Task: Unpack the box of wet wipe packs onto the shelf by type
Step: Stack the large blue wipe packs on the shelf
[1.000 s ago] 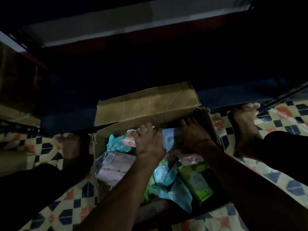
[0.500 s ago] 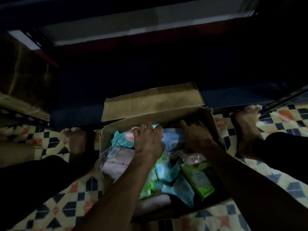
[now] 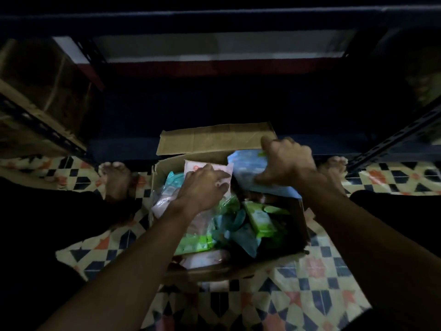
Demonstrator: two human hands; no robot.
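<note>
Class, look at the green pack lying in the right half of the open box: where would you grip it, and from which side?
Grip the green pack across its two long edges, coming from above. It lies flat and slightly tilted on top of the other packs, top face exposed, while the box wall probably blocks a side approach.

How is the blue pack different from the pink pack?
The blue pack looks bigger than the pink pack. The right hand grips the blue pack, lifted at the box's rim; the left hand holds the pink pack lower, inside the box. Both are soft wipe packs, each held by one hand.
</note>
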